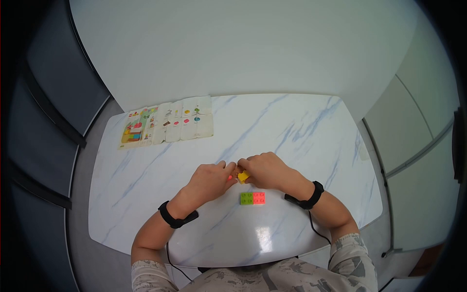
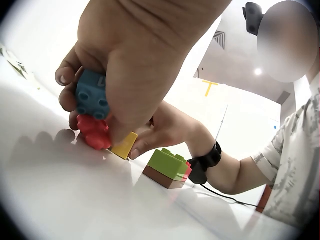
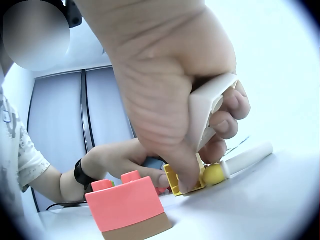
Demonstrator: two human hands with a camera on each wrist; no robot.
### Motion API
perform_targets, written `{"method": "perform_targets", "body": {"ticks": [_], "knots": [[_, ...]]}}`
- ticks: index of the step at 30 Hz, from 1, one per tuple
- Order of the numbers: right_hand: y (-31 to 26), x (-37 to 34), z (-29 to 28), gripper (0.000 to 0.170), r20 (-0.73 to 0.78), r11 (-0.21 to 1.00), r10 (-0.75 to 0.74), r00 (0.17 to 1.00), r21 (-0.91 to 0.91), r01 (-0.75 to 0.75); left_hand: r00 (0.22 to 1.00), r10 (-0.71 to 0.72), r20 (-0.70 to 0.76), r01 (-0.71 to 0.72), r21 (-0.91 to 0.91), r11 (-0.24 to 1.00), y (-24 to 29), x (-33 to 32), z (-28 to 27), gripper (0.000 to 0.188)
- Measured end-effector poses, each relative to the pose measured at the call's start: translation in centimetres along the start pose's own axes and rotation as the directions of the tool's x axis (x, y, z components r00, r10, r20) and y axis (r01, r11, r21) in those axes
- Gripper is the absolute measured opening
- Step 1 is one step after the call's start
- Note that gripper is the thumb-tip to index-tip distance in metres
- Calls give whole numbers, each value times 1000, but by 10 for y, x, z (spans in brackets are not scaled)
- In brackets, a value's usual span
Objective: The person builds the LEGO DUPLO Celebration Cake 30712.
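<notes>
My left hand (image 1: pixel 209 181) curls round a blue block (image 2: pixel 92 95) and a red knobbly piece (image 2: pixel 94 132), seen in the left wrist view. Close beside it, my right hand (image 1: pixel 270 171) grips a white piece (image 3: pixel 206 107) in its palm and pinches a yellow block (image 3: pixel 172 180) with the thumb. A yellow ball-shaped part (image 3: pixel 214 174) with a white stick (image 3: pixel 250 159) lies by the right fingertips. Nearer the body, a green block (image 1: pixel 246 198) and a pink block (image 1: pixel 259 197) stand side by side on a brown base (image 2: pixel 162 177).
An unfolded picture sheet (image 1: pixel 168 121) lies at the table's back left. The marble-patterned table (image 1: pixel 301 131) meets a white wall behind. Black cables run from both wristbands over the near edge.
</notes>
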State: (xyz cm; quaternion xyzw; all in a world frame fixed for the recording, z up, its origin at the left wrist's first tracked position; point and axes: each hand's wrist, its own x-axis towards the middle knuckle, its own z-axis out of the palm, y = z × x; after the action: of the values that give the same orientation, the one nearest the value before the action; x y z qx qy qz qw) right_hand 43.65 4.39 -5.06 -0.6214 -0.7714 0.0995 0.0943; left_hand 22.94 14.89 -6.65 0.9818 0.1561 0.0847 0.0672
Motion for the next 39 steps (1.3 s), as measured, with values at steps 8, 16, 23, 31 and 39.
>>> {"method": "perform_targets", "body": {"ticks": [8, 16, 23, 31, 39], "knots": [[2, -7, 0, 31, -37, 997, -80, 996, -14, 80, 1000, -1, -16, 2, 54, 999, 1, 1, -1, 27], [2, -16, -13, 25, -24, 1000, -13, 1000, -25, 13, 1000, -2, 11, 1, 88, 996, -1, -1, -3, 33], [6, -28, -17, 25, 37, 994, 73, 997, -87, -69, 998, 48, -29, -44, 125, 991, -2, 0, 2, 28], [11, -40, -20, 27, -23, 994, 105, 994, -25, -105, 992, 0, -127, 12, 95, 995, 2, 2, -18, 23], [18, -50, -16, 30, 64, 980, 190, 980, -77, -185, 989, 115, -95, -131, -180, 975, 29, -8, -59, 30]]}}
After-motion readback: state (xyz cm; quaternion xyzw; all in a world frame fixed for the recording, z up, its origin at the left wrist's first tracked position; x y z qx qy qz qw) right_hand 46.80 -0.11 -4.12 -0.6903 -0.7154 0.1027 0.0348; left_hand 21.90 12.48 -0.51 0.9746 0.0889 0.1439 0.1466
